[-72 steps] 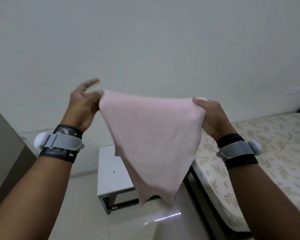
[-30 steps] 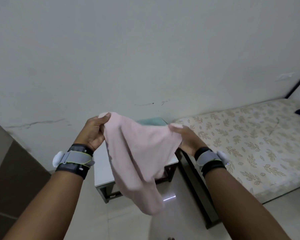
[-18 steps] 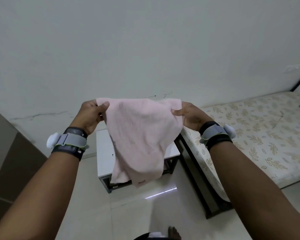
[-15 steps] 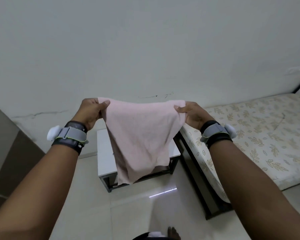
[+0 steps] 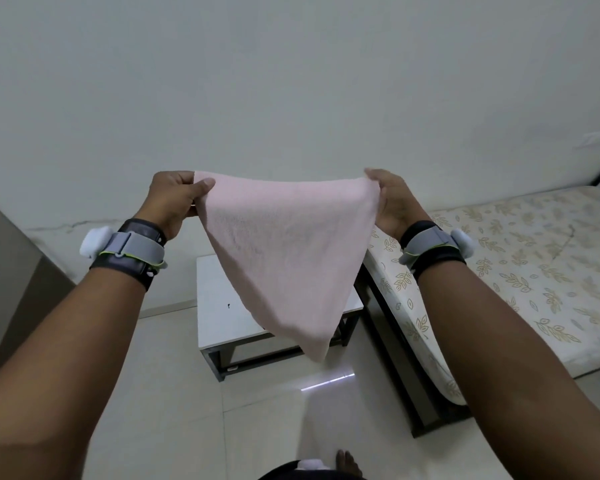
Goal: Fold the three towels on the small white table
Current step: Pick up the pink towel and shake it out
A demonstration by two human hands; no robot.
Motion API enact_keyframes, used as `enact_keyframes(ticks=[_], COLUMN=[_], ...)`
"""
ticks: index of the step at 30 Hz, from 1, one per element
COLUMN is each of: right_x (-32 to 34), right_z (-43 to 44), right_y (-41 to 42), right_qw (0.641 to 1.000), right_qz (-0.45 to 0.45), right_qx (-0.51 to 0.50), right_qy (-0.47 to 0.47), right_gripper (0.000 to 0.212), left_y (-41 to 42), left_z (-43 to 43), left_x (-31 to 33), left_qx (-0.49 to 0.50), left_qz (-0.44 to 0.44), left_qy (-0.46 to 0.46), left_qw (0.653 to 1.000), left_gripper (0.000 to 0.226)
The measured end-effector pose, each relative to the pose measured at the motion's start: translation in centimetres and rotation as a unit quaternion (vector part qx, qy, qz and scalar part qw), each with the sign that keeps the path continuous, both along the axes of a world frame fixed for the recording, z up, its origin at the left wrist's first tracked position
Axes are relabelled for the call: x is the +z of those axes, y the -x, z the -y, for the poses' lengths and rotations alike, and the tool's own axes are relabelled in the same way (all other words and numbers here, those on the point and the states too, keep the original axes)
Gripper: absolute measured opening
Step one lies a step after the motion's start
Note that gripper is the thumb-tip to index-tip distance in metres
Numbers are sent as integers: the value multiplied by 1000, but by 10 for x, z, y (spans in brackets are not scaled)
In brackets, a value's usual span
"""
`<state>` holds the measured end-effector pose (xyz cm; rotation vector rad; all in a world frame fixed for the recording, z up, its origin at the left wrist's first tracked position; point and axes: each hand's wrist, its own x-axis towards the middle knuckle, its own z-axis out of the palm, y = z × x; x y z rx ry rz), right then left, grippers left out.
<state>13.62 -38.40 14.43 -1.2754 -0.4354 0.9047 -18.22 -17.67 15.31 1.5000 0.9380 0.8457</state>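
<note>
A: Head view puts a bare foot (image 5: 349,463) nearest to us at the bottom edge, on the pale tiled floor (image 5: 174,410), below and between our two forearms.

B: Going outward, each wrist carries a grey and black wristband; we see the left wristband (image 5: 127,256) and the right wristband (image 5: 433,245), both with a white knob on the outer side.

A: Then the hands. Our left hand (image 5: 174,202) is clenched on one upper corner of the pink towel (image 5: 288,258), thumb over the cloth. Our right hand (image 5: 394,202) pinches the opposite upper corner. The hands are well apart, and the top edge runs taut between them.

B: The towel hangs in the air between the hands and tapers to a single point below them. It touches nothing else that we can see.

A: Beyond and beneath the towel stands the small white table (image 5: 219,306) on dark legs; the cloth hides much of its top, so we cannot tell what lies there.

B: Past our right hand, just beside the table, is a bed with a leaf-print mattress (image 5: 520,271). Farthest off, a plain white wall (image 5: 291,81).
</note>
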Motion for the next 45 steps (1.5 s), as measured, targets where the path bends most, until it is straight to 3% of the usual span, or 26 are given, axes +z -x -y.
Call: enact_keyframes(ticks=[1, 4, 9, 14, 17, 23, 28, 30, 33, 37, 41, 45], right_x=[0, 1, 15, 26, 32, 36, 32, 27, 16, -9, -23, -28], right_z=[0, -2, -2, -3, -1, -1, -5, -10, -13, -16, -19, -44], right_y=[3, 5, 6, 8, 8, 3, 2, 4, 11, 32, 46, 56], right_qw=[1000, 997, 989, 975, 963, 871, 828, 836, 906, 950, 964, 967], right_qz=[11, 65, 131, 208, 263, 490, 558, 546, 422, 302, 255, 236], right_qx=[-16, -47, -72, -67, -47, -37, -59, -53, 30, 66, 68, 90], right_qy=[4, 12, -17, -39, -43, 11, 18, 1, -30, -45, -40, -42], right_gripper=[9, 26, 21, 35, 31, 21, 17, 17, 13, 13, 8, 30], left_y=[1, 2, 6, 11, 15, 26, 39, 45, 56, 84, 103, 114], left_z=[0, 1, 5, 7, 4, 5, 2, 3, 5, -1, 1, -21], left_x=[-1, -5, -8, -1, 4, 2, -1, 1, -3, -24, -44, -57], left_qx=[-3, 8, 39, 49, 76, 112, 104, 90, 84, 66, 42, 18], left_qz=[13, 32, 95, 144, 139, 117, 140, 144, 154, 147, 153, 165], left_qy=[11, 8, -59, -96, -128, -165, -166, -144, -99, -47, -3, 35], left_qw=[1000, 999, 993, 984, 979, 973, 971, 975, 980, 986, 987, 985], left_gripper=[8, 9, 25, 25, 25, 19, 18, 17, 10, 25, 37, 43])
